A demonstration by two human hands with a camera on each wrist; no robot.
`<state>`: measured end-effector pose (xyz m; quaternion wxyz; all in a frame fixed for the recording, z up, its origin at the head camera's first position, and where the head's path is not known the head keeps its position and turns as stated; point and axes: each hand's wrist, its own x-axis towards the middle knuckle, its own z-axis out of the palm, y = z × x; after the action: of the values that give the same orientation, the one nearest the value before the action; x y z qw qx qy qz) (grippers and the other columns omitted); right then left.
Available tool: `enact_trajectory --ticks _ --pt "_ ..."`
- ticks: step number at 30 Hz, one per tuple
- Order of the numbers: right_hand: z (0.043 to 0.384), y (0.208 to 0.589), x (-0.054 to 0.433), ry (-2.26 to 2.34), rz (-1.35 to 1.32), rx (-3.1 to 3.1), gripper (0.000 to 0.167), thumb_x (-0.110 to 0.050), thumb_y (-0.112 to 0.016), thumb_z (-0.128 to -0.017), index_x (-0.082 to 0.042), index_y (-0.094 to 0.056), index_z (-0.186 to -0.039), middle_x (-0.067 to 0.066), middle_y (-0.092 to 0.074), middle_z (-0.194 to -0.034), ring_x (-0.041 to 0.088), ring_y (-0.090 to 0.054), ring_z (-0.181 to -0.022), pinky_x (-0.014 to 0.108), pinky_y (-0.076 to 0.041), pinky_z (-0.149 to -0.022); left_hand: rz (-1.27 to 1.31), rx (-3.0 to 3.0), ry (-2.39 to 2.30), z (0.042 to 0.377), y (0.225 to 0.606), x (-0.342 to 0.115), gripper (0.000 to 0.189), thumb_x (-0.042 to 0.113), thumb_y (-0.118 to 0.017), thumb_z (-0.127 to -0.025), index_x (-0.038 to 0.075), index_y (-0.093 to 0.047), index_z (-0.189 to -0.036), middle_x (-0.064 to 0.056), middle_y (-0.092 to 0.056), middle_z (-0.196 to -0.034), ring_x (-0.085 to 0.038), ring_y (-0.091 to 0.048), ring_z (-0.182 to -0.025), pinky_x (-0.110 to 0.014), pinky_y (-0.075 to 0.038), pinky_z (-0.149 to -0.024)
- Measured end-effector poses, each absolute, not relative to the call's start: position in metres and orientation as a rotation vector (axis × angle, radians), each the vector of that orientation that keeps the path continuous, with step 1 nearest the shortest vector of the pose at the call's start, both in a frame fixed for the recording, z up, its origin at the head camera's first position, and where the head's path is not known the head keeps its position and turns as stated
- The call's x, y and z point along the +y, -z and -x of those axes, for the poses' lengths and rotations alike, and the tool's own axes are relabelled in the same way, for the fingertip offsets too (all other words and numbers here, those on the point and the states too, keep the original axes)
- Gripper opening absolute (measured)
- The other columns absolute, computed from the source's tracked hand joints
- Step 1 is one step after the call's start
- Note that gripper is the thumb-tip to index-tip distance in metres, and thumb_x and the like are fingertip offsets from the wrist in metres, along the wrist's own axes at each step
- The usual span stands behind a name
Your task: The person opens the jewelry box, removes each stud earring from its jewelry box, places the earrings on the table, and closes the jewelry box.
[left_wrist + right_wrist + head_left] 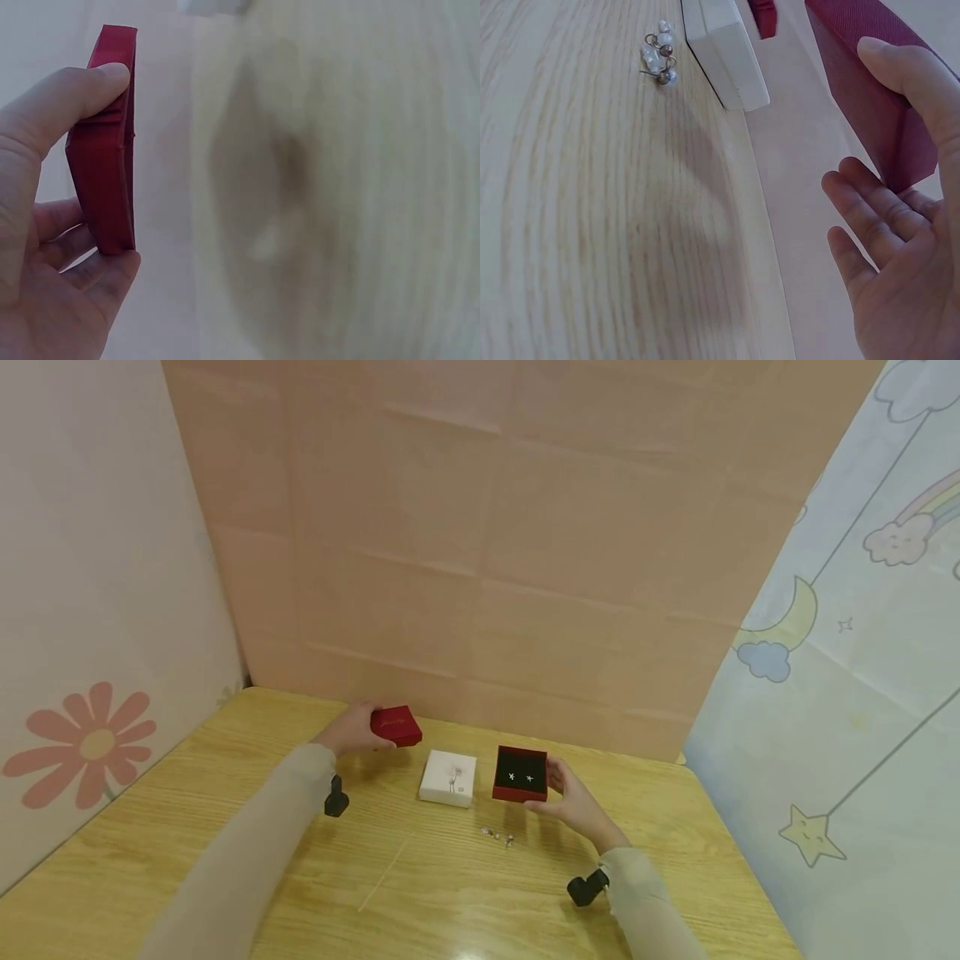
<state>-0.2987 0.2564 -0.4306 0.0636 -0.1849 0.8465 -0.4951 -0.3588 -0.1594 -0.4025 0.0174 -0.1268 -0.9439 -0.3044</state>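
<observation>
In the head view my left hand (356, 729) grips a red box lid (397, 726) with gold lettering, raised over the table's back left. The left wrist view shows thumb and fingertips pinching the edges of the lid (100, 176), its hollow side turned away from the palm. My right hand (573, 803) holds the matching red box base (519, 794) by its right side, thumb at the front. Inside it, two small star-like stud earrings (529, 778) sit on a black insert. In the right wrist view the base (874, 97) is off the table.
Between the two red pieces lies a white box (447, 779) with a flower drawing, closed on the wooden table (420, 893). Several small earrings with pearly beads (665, 52) lie in front of it. A pinkish backdrop (480, 568) stands along the table's far edge.
</observation>
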Motion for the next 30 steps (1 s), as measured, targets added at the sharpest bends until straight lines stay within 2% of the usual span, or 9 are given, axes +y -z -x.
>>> enact_trajectory --ticks 7,12,17,21,30 --pt "0.283 0.407 0.248 1.5 0.562 2.519 0.085 -0.016 -0.078 -0.082 -0.001 -0.025 -0.147 0.024 -0.04 -0.146 0.046 -0.034 -0.137 0.06 -0.025 -0.111 0.407 -3.05 0.851 0.365 0.431 -0.168 0.082 0.039 -0.082 -0.071 -0.007 -0.049 -0.131 -0.021 -0.054 -0.123 -0.031 -0.056 -0.103 -0.048 -0.047 -0.092" --pt "0.278 0.399 0.245 1.497 0.556 2.515 0.085 -0.015 -0.078 -0.082 -0.001 -0.026 -0.147 0.023 -0.04 -0.146 0.045 -0.034 -0.137 0.06 -0.025 -0.111 0.426 -3.069 0.82 0.367 0.439 -0.166 0.081 0.039 -0.082 -0.069 -0.007 -0.05 -0.127 -0.019 -0.055 -0.118 -0.028 -0.056 -0.098 -0.046 -0.048 -0.088" --pt "0.287 0.412 0.251 1.5 0.541 2.52 0.087 -0.018 -0.078 -0.082 -0.003 -0.024 -0.149 0.022 -0.038 -0.148 0.045 -0.032 -0.138 0.06 -0.023 -0.111 0.387 -3.136 0.785 0.367 0.439 -0.16 0.082 0.039 -0.084 -0.066 -0.004 -0.049 -0.126 -0.015 -0.055 -0.114 -0.026 -0.056 -0.095 -0.045 -0.049 -0.084" --pt "0.3 0.429 0.257 1.489 0.546 2.556 0.088 -0.024 -0.079 -0.081 -0.008 -0.025 -0.149 0.018 -0.04 -0.148 0.043 -0.034 -0.138 0.06 -0.024 -0.111 0.339 -3.188 0.755 0.368 0.44 -0.157 0.084 0.039 -0.085 -0.065 -0.002 -0.046 -0.128 -0.014 -0.053 -0.115 -0.027 -0.054 -0.097 -0.046 -0.048 -0.087" --pt "0.301 0.43 0.257 1.502 0.528 2.566 0.089 -0.027 -0.081 -0.078 -0.013 -0.028 -0.148 0.013 -0.043 -0.146 0.039 -0.037 -0.137 0.057 -0.027 -0.112 0.315 -3.235 0.682 0.367 0.44 -0.152 0.093 0.037 -0.088 -0.064 -0.003 -0.041 -0.134 -0.016 -0.052 -0.121 -0.028 -0.054 -0.102 -0.048 -0.046 -0.091"
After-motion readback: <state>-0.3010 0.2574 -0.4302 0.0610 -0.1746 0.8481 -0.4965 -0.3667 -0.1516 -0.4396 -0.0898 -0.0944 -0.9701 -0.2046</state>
